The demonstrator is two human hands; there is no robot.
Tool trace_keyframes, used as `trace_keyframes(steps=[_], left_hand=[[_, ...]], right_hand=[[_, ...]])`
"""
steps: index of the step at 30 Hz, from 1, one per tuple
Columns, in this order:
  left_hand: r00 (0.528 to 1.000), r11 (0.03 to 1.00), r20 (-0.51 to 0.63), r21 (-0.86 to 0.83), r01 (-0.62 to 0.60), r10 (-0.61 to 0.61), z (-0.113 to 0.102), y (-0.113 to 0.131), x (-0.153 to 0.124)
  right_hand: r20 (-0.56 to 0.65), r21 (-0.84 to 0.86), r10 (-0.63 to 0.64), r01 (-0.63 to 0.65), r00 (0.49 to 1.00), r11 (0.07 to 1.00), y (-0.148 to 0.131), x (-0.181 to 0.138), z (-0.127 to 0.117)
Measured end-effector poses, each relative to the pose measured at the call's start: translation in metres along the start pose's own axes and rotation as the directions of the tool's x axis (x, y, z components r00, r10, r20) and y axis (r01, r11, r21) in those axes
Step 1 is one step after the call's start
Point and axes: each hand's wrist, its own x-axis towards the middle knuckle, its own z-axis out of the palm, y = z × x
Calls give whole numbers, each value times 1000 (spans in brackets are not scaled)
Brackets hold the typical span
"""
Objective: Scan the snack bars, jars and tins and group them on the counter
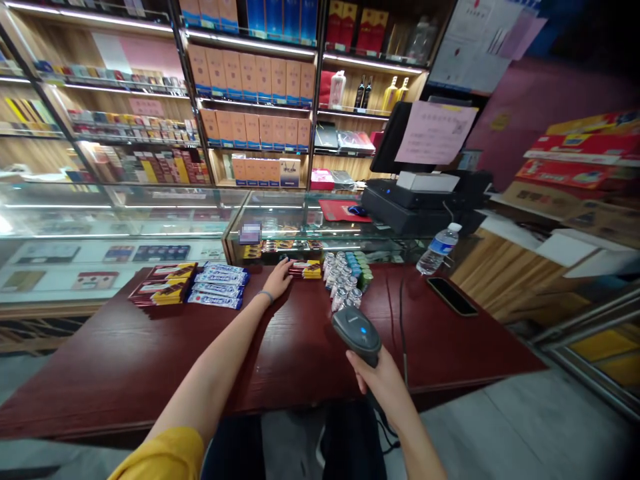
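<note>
- Shelves (250, 80) fill the back wall and are stocked with rows of tan boxes, cartons and a few bottles.
- A glass display case (125, 220) runs along behind the worktop, with flat packs laid out inside it.
- The dark red worktop (150, 360) spans the foreground and carries everything below.
- A black till (425, 193) sits past the worktop's far right corner, with a pink sheet hanging on its screen.
- A stack of red-and-yellow bars (163, 283) lies at the far left of the worktop, with blue packets (219, 285) right against it.
- A cluster of small clear bottles (340, 277) stands near the far edge, right of centre, with green and blue packs (361, 268) just beside it.
- A water bottle (439, 249) stands at the far right edge, leaning a little in this view.
- A black phone (453, 295) lies flat, near the bottle.
- The right hand (381, 381) is clenched around the grip of a grey scanner (356, 331). It holds the scanner above the worktop's near edge, its head turned towards the small bottles.
- The left hand (277, 279) reaches across the worktop with its fingers stretched out, not closed on anything. Its fingertips touch the near end of a single red-and-yellow pack (309, 269).
- That pack lies flat at the far edge, between the blue packets and the clear bottles.
</note>
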Motion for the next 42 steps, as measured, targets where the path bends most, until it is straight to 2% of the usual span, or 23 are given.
trace_keyframes(steps=[5, 10, 16, 19, 23, 28, 32, 34, 39, 42], left_hand=[[999, 1000, 47, 7, 1, -1, 10, -5, 7], [996, 996, -40, 61, -72, 74, 3, 0, 2], [991, 998, -113, -3, -65, 64, -9, 24, -11], [981, 996, -192, -89, 14, -31, -13, 32, -26], [915, 939, -290, -282, 197, -279, -21, 32, -48], [847, 776, -161, -513, 367, -507, -37, 34, -76], [836, 651, -73, -665, 365, -544, -52, 40, -95], [840, 621, -55, -700, 353, -540, -57, 42, -103], [845, 619, -63, -711, 335, -531, -63, 44, -118], [844, 654, -112, -687, 316, -525, -61, 43, -120]], right_hand=[[-10, -4, 29, -29, 1000, 1000, 4, 0, -3], [-7, -16, 30, -30, 1000, 999, 5, 0, -3], [-56, -26, 25, -27, 998, 999, -6, -6, 3], [-96, -26, -2, 0, 995, 1000, -11, -10, 7], [-102, -14, -46, 45, 994, 999, -10, -11, 10], [-43, 10, -62, 62, 997, 998, -9, -4, 17], [61, 13, -50, 49, 997, 999, -10, 2, 25], [96, 16, -42, 41, 994, 999, -11, 4, 31], [150, 14, -60, 59, 987, 998, -13, 5, 49], [162, -10, -91, 93, 983, 996, -14, 3, 58]])
